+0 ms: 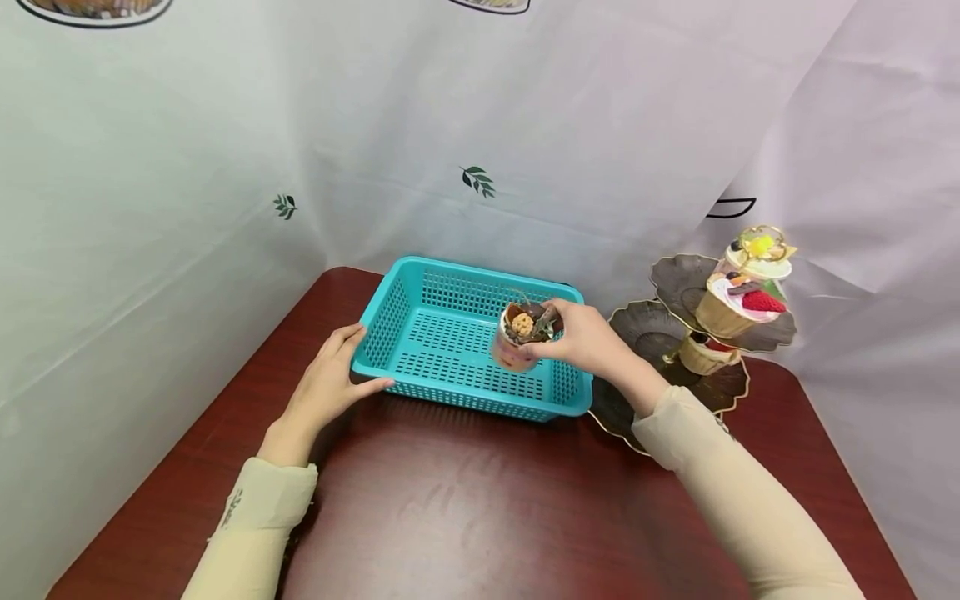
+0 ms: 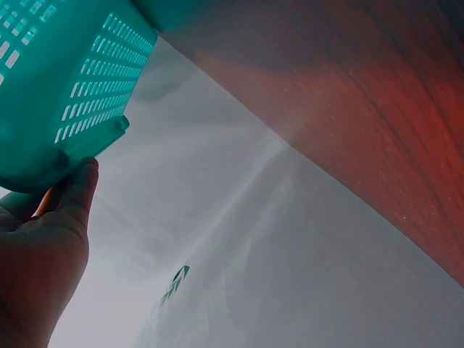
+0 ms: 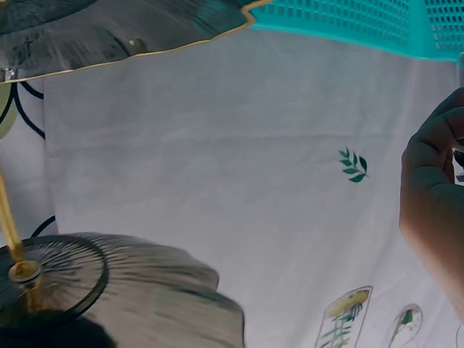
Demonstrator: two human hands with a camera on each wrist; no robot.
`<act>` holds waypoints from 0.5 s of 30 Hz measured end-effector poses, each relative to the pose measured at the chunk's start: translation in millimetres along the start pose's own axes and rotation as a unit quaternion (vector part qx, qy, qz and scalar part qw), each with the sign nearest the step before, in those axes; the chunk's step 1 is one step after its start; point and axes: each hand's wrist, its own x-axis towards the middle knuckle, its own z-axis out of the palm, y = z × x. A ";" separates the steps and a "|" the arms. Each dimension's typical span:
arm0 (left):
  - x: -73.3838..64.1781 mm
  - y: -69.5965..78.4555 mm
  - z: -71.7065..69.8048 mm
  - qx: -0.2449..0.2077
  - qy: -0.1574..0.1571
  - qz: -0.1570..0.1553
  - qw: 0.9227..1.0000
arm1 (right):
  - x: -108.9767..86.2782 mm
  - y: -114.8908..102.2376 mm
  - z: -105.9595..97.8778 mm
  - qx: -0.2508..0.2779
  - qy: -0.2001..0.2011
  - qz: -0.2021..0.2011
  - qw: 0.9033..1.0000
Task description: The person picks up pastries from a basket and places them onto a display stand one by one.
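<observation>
My right hand [image 1: 581, 337] grips the rim of a small dessert cup [image 1: 513, 354], a clear cup with a pinkish body, chocolate pieces and a round golden biscuit on top. It holds the cup over the right half of a turquoise plastic basket [image 1: 472, 388]; whether the base touches the floor of the basket cannot be told. At the basket's near left corner my left hand [image 1: 324, 385] holds the rim, thumb along the front and fingers on the left side. The left wrist view shows those fingers [image 2: 83, 190] against the rim. In the right wrist view, the cup is mostly cut off.
To the right of the basket stands a tiered stand with dark, gold-edged plates [image 1: 637, 329]. Cupcakes [image 1: 738, 308] with cream and fruit sit on its upper tier, another [image 1: 705, 354] lower down. A white printed cloth [image 1: 562, 125] hangs behind the reddish-brown table [image 1: 450, 500].
</observation>
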 end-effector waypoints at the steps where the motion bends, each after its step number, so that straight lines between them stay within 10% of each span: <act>1: 0.2 0.0 -0.1 0.000 0.000 0.000 1.000 | -1.7 1.1 -0.9 0.001 0.000 0.000 1.000; 15: 0.0 1.7 -2.3 0.006 0.002 0.001 1.000 | -28.2 18.4 -15.9 -0.007 0.033 0.016 0.999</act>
